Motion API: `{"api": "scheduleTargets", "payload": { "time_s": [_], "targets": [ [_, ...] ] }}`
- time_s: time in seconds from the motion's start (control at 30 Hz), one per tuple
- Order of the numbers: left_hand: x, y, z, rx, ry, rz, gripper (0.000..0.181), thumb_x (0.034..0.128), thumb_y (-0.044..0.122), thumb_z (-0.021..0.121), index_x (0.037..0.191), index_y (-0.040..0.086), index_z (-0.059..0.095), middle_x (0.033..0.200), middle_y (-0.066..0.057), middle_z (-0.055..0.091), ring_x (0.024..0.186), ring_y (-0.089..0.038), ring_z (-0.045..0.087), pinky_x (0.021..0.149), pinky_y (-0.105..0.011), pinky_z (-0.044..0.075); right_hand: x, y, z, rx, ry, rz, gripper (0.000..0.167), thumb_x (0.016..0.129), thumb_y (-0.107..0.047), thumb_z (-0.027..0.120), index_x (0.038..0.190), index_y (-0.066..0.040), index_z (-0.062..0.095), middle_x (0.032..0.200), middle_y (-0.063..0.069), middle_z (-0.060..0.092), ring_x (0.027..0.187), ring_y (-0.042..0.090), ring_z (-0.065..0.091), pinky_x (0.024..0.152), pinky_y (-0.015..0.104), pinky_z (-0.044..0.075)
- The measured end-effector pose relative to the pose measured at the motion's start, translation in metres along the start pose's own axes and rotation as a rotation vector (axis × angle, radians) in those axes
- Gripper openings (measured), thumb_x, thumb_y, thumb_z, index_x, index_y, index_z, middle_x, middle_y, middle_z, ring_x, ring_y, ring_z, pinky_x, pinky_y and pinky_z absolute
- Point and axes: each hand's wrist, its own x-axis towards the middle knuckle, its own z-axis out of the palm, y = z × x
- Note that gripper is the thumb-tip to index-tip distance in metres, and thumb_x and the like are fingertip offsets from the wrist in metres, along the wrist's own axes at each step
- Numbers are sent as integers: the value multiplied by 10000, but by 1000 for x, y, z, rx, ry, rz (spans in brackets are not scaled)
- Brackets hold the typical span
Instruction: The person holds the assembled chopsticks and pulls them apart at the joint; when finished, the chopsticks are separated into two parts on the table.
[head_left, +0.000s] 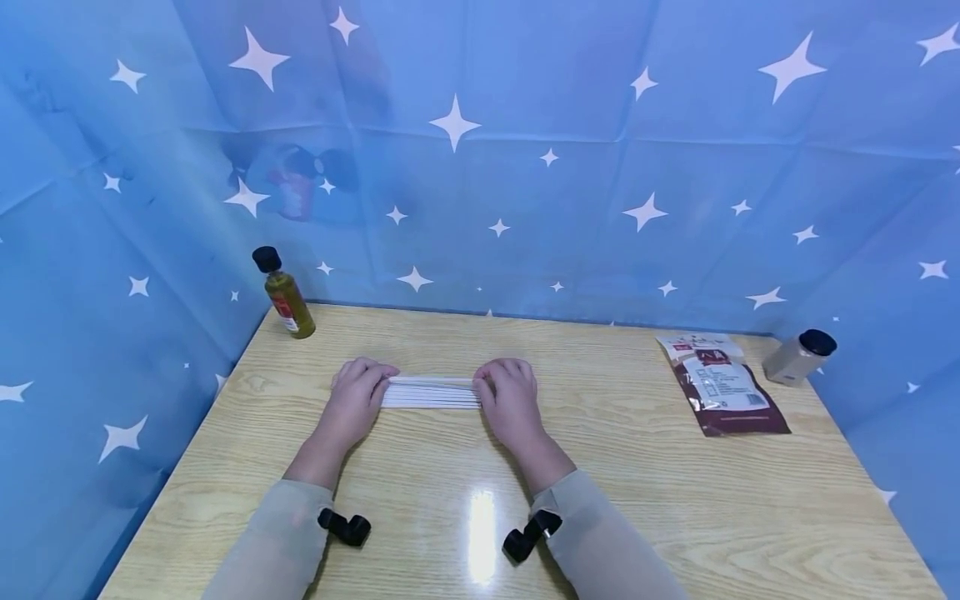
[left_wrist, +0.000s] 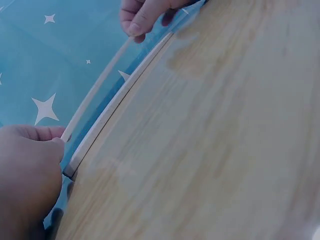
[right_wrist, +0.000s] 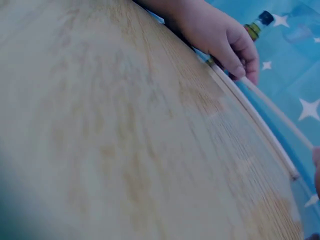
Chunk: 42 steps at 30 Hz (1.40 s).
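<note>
On the table lies a flat row of thin white straw-like sticks, side by side. Just above its far side, one more slim white stick is held up, apart from the row in both wrist views. My left hand pinches one end of this stick between thumb and fingers. At the opposite end, my right hand pinches it the same way. Both ends of the row are partly hidden behind the hands in the head view. In the right wrist view only a sliver of the right hand shows.
A bottle of greenish-yellow liquid stands at the back left table corner. To the right lie a maroon and white packet and a black-lidded jar. Behind the wooden table hangs a blue star-patterned curtain.
</note>
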Motion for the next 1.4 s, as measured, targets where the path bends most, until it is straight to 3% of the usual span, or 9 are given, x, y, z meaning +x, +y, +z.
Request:
{"api": "scheduleTargets", "payload": {
  "time_s": [0.13,0.23,0.43,0.67,1.0,1.2,1.4],
  "targets": [
    [-2,-1,-1,-8,45,46,165,1067,95,656,1194,96,761,1129,-78,650,1106,-299,588,1065,-541,355,1,-1,0,52,30,-44,66,1063,-141,678,1060,-88,718,1115,78,742,1131,298,630,1035,486,483],
    [-2,-2,0,-15,74,77,124,1051,104,689,1141,113,774,1100,-59,659,1082,-282,606,1062,-551,338,0,-1,0,84,29,-46,50,1039,-122,716,1045,-87,752,1046,48,747,987,225,665,878,405,562],
    [-3,2,0,-8,90,76,68,1037,140,723,1071,144,781,1069,-16,656,1068,-250,618,1053,-521,341,-2,1,-1,73,55,-98,79,1006,-135,773,1063,-108,820,974,0,752,838,152,624,736,343,550],
    [-3,8,3,5,110,103,47,1024,173,750,1052,153,782,1036,-3,635,1030,-239,608,1025,-500,362,-2,4,-3,65,42,-102,77,991,-166,794,1043,-116,820,982,1,743,862,177,621,765,365,546],
    [-2,14,7,32,132,93,49,1021,203,757,1050,182,790,1054,11,680,1076,-244,617,1024,-500,377,-3,8,-8,0,19,-128,67,991,-190,797,1024,-135,817,997,-5,748,940,196,670,840,380,575],
    [0,23,13,42,148,125,65,1019,211,761,1055,174,802,1052,9,710,1091,-257,626,1005,-508,398,-6,13,-15,1,47,-124,56,979,-180,806,1016,-139,821,981,-16,744,921,184,662,822,381,572],
    [2,31,20,72,191,120,61,999,203,786,1035,160,810,1040,-13,729,1062,-276,647,976,-516,449,-8,19,-19,21,51,-125,79,993,-180,795,1051,-135,825,989,-13,735,897,176,630,769,365,565]
  ]
}}
